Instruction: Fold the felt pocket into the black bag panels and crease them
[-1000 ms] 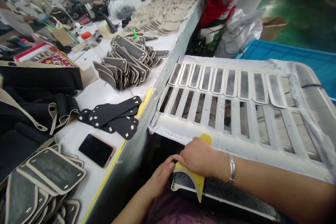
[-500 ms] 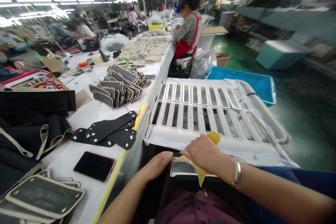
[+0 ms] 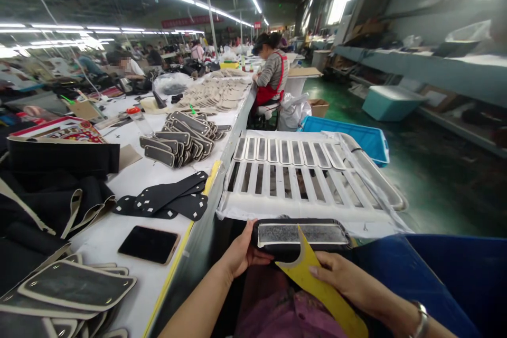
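Note:
My left hand (image 3: pixel 242 253) grips the left end of a long black piece with a grey glued face and pale border (image 3: pixel 301 234), held level in front of me. My right hand (image 3: pixel 344 280) holds a yellow curved plastic scraper (image 3: pixel 317 282) whose hooked tip rests against the piece's lower edge. Both hands are closed on what they hold, just below the near edge of the white slatted rack (image 3: pixel 277 206).
The rack carries a row of several glued strips (image 3: pixel 285 151). On the white table at left lie black cut pieces (image 3: pixel 166 199), a phone (image 3: pixel 148 244), stacks of bordered pieces (image 3: pixel 180 140) and dark fabric (image 3: pixel 47 190). A seated person in a red apron (image 3: pixel 271 76) works farther along. Blue bin (image 3: pixel 348 137) behind the rack.
The view has lifted to show the hall. My right hand has drawn back from on top of the piece toward me with the scraper; the whole glued face now shows.

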### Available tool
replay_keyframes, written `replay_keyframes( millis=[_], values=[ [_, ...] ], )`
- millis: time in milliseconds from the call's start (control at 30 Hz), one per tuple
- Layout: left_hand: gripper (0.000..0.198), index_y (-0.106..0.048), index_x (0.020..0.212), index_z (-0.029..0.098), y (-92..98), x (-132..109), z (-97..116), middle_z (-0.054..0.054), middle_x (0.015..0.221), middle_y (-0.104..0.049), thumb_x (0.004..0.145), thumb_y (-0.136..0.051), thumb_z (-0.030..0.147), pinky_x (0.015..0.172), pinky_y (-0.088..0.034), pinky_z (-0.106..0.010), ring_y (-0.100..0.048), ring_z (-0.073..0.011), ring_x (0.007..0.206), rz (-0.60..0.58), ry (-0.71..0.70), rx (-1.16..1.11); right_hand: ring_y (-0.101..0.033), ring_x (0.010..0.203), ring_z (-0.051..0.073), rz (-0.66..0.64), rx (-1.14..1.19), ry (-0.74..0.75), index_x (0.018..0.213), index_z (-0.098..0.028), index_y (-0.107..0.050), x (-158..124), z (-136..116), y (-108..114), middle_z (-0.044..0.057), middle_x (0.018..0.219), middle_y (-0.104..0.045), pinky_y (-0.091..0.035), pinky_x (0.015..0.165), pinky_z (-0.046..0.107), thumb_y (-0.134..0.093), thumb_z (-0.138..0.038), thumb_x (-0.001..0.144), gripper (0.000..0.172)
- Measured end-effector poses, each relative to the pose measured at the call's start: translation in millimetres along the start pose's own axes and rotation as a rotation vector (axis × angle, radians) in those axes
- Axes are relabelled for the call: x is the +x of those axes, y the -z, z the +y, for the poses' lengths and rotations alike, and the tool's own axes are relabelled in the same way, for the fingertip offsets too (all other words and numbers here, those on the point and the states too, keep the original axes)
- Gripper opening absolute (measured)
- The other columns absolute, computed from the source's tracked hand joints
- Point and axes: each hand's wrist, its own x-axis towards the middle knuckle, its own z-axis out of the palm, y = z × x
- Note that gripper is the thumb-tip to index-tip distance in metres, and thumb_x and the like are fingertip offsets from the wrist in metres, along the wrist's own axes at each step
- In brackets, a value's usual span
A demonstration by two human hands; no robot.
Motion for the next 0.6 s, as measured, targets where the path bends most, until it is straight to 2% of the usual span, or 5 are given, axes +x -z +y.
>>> replay_keyframes(
  millis=[67, 200, 400, 600],
  values=[
    [0.065, -0.032, 0.136, 0.027, 0.4, 1.0, -2.1, -0.012, 0.102, -0.067, 0.086, -0.033, 0.067, 0.06, -0.056, -0.031, -0.069, -0.0223, 0.068, 0.005, -0.029, -0.031, -0.055, 0.066, 0.014, 0.039, 0.108, -0.002, 0.098, -0.013, -0.063, 8.5, 13.7, -19.1, 0.005, 0.085, -0.065, -0.041, 0.06, 0.023, -0.057, -0.056, 0.077, 0.048],
    [0.064, -0.035, 0.135, 0.027, 0.4, 1.0, -8.6, -0.011, 0.108, -0.065, 0.086, -0.033, 0.067, 0.071, -0.055, -0.039, -0.068, -0.0234, 0.078, -0.036, -0.084, -0.124, -0.044, 0.053, 0.011, 0.187, 0.045, 0.019, 0.072, -0.011, -0.06, 27.1, 28.0, -49.3, 0.001, 0.062, -0.056, -0.031, 0.049, 0.022, -0.059, -0.062, 0.071, 0.051],
    [0.067, -0.038, 0.136, 0.026, 3.5, 1.8, -15.6, -0.009, 0.124, -0.057, 0.086, -0.031, 0.069, 0.091, -0.047, -0.04, -0.057, -0.0259, 0.108, -0.124, -0.195, -0.284, -0.044, 0.047, 0.01, 0.282, 0.222, -0.008, 0.077, -0.013, -0.06, 49.3, 33.7, -77.7, 0.0, 0.057, -0.055, -0.031, 0.043, 0.021, -0.057, -0.066, 0.068, 0.054],
    [0.075, -0.04, 0.137, 0.024, 15.5, 10.1, -26.4, -0.011, 0.129, -0.054, 0.081, -0.032, 0.074, 0.1, -0.038, -0.044, -0.049, -0.0306, 0.119, -0.223, -0.258, -0.36, -0.047, 0.037, 0.009, 0.228, 0.316, -0.165, 0.073, -0.014, -0.056, 61.0, 46.0, -95.6, -0.001, 0.046, -0.053, -0.037, 0.04, 0.02, -0.058, -0.061, 0.071, 0.048]
  ],
)
